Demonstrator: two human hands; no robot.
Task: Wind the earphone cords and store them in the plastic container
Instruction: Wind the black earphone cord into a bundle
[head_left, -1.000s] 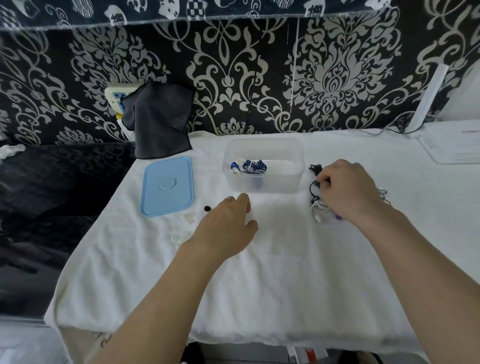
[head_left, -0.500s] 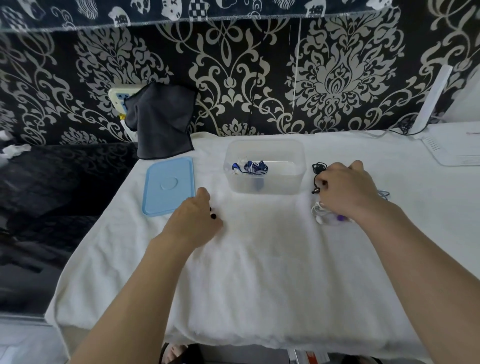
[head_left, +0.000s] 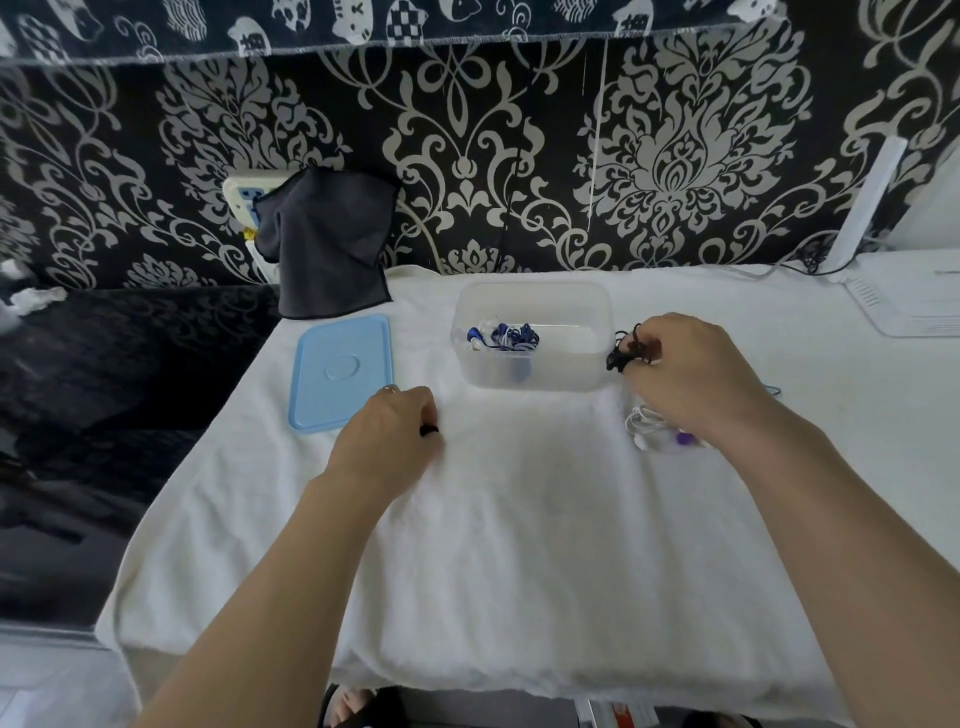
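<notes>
White cloth on the counter (head_left: 519, 519) lies bare between my hands; ahead, the open container (head_left: 532, 374) stands between the blue lid (head_left: 340, 371) and loose earphones (head_left: 649, 423).

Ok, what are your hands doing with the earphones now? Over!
Right hand pinching black earphones. Left hand on small black piece. Blue earphones in container. White earphones waiting.
</notes>
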